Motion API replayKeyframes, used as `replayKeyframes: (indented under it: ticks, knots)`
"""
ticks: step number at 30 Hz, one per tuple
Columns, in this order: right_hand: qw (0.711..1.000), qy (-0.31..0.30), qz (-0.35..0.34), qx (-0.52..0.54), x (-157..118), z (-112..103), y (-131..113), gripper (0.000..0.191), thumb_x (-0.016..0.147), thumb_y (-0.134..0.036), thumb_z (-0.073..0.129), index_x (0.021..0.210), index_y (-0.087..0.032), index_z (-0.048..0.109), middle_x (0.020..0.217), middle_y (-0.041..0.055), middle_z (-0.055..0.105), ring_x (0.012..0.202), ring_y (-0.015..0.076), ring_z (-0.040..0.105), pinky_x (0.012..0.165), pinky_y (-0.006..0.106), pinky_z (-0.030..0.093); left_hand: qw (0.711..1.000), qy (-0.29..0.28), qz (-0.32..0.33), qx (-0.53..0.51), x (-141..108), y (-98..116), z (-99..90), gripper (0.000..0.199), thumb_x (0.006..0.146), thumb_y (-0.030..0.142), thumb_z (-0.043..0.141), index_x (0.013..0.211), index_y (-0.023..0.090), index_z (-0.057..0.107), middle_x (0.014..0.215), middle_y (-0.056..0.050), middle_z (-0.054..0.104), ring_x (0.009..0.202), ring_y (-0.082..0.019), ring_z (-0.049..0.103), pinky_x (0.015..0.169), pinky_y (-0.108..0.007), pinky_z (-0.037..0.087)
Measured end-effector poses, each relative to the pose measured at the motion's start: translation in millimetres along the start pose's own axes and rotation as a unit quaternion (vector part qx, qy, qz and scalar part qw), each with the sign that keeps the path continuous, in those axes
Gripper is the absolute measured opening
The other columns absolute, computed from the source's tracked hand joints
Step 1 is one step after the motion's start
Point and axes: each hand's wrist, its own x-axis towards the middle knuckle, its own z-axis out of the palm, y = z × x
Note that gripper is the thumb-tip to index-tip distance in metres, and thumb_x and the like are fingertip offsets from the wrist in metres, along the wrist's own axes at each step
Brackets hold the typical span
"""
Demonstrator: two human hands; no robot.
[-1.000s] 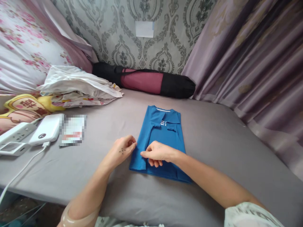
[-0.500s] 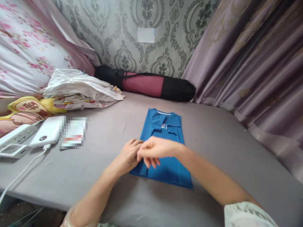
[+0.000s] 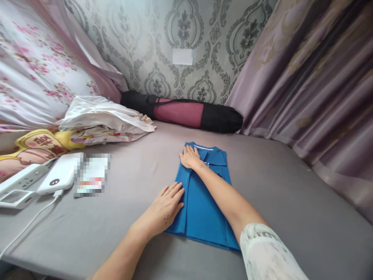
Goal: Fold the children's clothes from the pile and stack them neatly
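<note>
At the far left, we find a printed pillow (image 3: 40, 146) and, nearer to us, a power strip (image 3: 23, 177). Just beside the strip lies a power bank (image 3: 64, 171); a white cable (image 3: 35, 225) is plugged into its near end, which probably explains why that end faces us. Next comes a packet (image 3: 94, 171), its print blurred out. Behind these, a heap of bedding (image 3: 105, 118) sits well apart from the work area.

Our left hand (image 3: 167, 206) rests palm down on the left edge of the blue shirt (image 3: 204, 210), fingers straight, close together and gripping nothing; we judge that this keeps the edge from shifting. The shirt lies flat on the bed (image 3: 131, 167), collar away from us and hem towards us, with its sleeves turned in over the front, presumably to keep the outline narrow.

Our right hand (image 3: 190, 156) lies flat near the collar, on its left side, fingers extended, slightly spread and holding nothing; this probably presses the upper layers smooth. Behind the shirt, a long bag (image 3: 177, 112) lies along the wall, and at the right hangs a purple curtain (image 3: 271, 77)
</note>
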Motion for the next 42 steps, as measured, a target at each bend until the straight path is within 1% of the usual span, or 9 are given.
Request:
replayKeyframes:
  ticks: [7, 12, 16, 21, 24, 28, 36, 39, 42]
  knots:
    - [0.999, 0.027, 0.023, -0.009, 32, 6, 10, 0.067, 0.098, -0.043, 0.024, 0.149, 0.001, 0.026, 0.157, 0.0174, 0.023, 0.146, 0.0277, 0.015, 0.117, 0.047, 0.001, 0.998, -0.054, -0.01, -0.02, -2, 4, -9.2, 0.052, 0.098, 0.047, 0.038, 0.144, 0.024, 0.042, 0.154, -0.012, 0.032, 0.143, -0.03, 0.026, 0.113, -0.054, 0.031]
    - [0.998, 0.051, 0.034, 0.034, 34, 15, 13, 0.066, 0.099, -0.044, 0.021, 0.151, -0.002, 0.024, 0.159, 0.0142, 0.018, 0.147, 0.0261, 0.009, 0.117, 0.048, 0.003, 0.996, -0.065, 0.01, -0.059, -6, 2, -11.6, 0.065, 0.092, 0.056, 0.044, 0.149, 0.028, 0.033, 0.156, -0.012, 0.027, 0.145, -0.031, 0.02, 0.114, -0.057, 0.026]
    - [0.995, 0.085, 0.025, 0.051, 33, 18, 17, 0.063, 0.099, -0.043, 0.021, 0.15, -0.006, 0.028, 0.158, 0.0133, 0.023, 0.147, 0.0241, 0.012, 0.117, 0.046, 0.005, 0.995, -0.079, -0.012, -0.067, -4, 4, -17.5, 0.074, 0.085, 0.066, 0.049, 0.146, 0.025, 0.04, 0.156, -0.015, 0.028, 0.145, -0.034, 0.02, 0.114, -0.059, 0.026]
    - [0.994, 0.092, 0.014, 0.058, 19, 7, 12, 0.059, 0.099, -0.038, 0.022, 0.149, -0.008, 0.031, 0.158, 0.012, 0.024, 0.146, 0.0242, 0.013, 0.117, 0.051, 0.001, 0.997, -0.027, -0.008, -0.067, 0, 9, -23.1, 0.058, 0.091, 0.061, 0.041, 0.135, 0.024, 0.05, 0.148, -0.012, 0.043, 0.144, -0.029, 0.027, 0.117, -0.056, 0.02]
    - [0.994, 0.096, -0.024, 0.056, -3, 4, 1, 0.061, 0.099, -0.039, 0.023, 0.15, -0.006, 0.028, 0.158, 0.0127, 0.022, 0.147, 0.0238, 0.01, 0.117, 0.05, -0.003, 0.998, -0.023, 0.004, -0.057, -1, 9, -17.9, 0.067, 0.09, 0.063, 0.041, 0.142, 0.021, 0.042, 0.15, -0.015, 0.039, 0.144, -0.03, 0.025, 0.116, -0.058, 0.021]
    - [0.995, 0.038, -0.053, 0.069, -25, 14, -9, 0.065, 0.098, -0.044, 0.023, 0.15, -0.005, 0.027, 0.158, 0.0132, 0.021, 0.147, 0.0245, 0.009, 0.118, 0.049, 0.001, 0.998, -0.044, 0.023, -0.044, -3, 8, -7.1, 0.08, 0.087, 0.067, 0.043, 0.15, 0.021, 0.027, 0.155, -0.018, 0.029, 0.145, -0.032, 0.022, 0.115, -0.056, 0.023]
    - [0.994, 0.013, -0.056, 0.093, -26, 19, -5, 0.066, 0.098, -0.046, 0.025, 0.15, -0.006, 0.027, 0.159, 0.0135, 0.016, 0.148, 0.025, 0.007, 0.118, 0.048, 0.002, 0.997, -0.061, 0.02, -0.037, -2, 7, -5.5, 0.083, 0.086, 0.069, 0.043, 0.151, 0.021, 0.026, 0.155, -0.018, 0.028, 0.144, -0.033, 0.022, 0.115, -0.057, 0.023]
    - [0.987, 0.012, -0.069, 0.143, -17, 7, 6, 0.059, 0.099, -0.044, 0.025, 0.148, -0.012, 0.035, 0.156, 0.0111, 0.029, 0.145, 0.0214, 0.021, 0.117, 0.04, 0.014, 0.997, -0.065, 0.024, -0.041, 1, 7, -15.7, 0.076, 0.087, 0.066, 0.044, 0.146, 0.02, 0.035, 0.153, -0.019, 0.033, 0.142, -0.033, 0.028, 0.114, -0.056, 0.024]
    - [0.977, 0.121, -0.027, 0.173, -10, -7, 30, 0.047, 0.099, -0.03, 0.028, 0.139, -0.014, 0.048, 0.143, 0.0086, 0.05, 0.132, 0.0155, 0.043, 0.11, 0.026, 0.027, 0.995, -0.069, 0.033, -0.065, 13, 2, -31.7, 0.055, 0.093, 0.057, 0.042, 0.135, 0.021, 0.049, 0.141, -0.015, 0.052, 0.132, -0.028, 0.046, 0.113, -0.053, 0.026]
